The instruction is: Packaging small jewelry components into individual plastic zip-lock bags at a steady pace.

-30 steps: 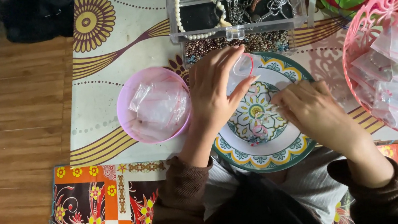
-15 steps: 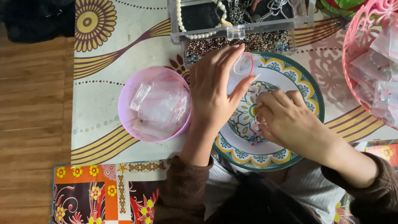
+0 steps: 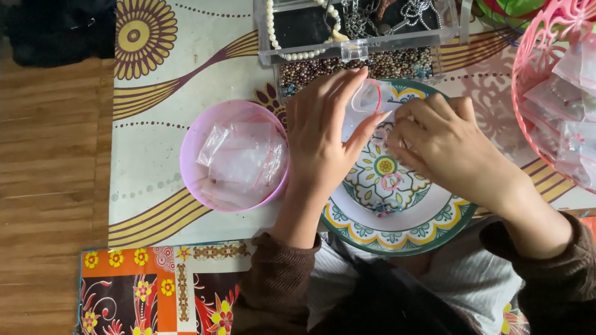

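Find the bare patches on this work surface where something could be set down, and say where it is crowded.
Free: the patterned mat left of the purple bowl, up to the wooden floor; also the floral cloth below the bowl. Crowded: the patterned plate under the left hand, which holds a small clear bag, and right hand, the bead box behind, and the pink basket of bags at right.

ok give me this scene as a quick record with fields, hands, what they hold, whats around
left hand: holds a small clear bag with a red strip, open end toward the right hand
right hand: fingers bunched next to the bag; what they pinch is too small to tell
under hands: patterned plate
left of plate: purple bowl with clear bags
right: pink basket of small bags
behind: clear box of beads and chains
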